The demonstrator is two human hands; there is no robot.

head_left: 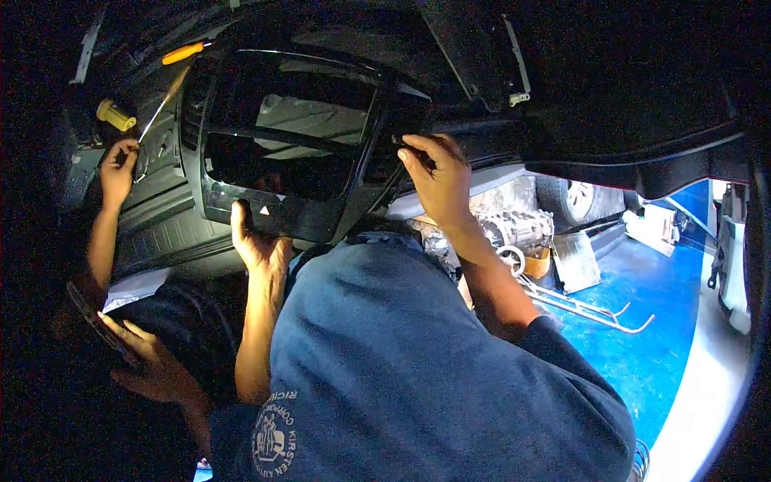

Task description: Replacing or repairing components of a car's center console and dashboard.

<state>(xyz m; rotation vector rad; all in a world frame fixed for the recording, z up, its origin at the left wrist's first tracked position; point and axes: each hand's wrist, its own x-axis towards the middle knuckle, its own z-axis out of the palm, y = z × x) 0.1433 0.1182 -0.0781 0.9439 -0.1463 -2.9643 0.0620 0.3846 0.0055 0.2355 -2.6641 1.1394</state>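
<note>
My left hand grips the lower edge of a glossy black framed panel, which has a small light triangle on its front. The thumb lies on the face and the other fingers are partly hidden. At the panel's right side, my right hand has thumb and forefinger pinched together. A small dark piece seems to be between them, but I cannot make out what. Further left, another person's hand is at the lower end of a long thin tool. A second hand of a person holds a dark flat object.
An orange-handled tool and a yellow cylinder lie at the upper left. Dark vehicle trim surrounds the workspace. Outside on the blue floor are a metal gearbox-like part, a wheel and a tubular metal frame.
</note>
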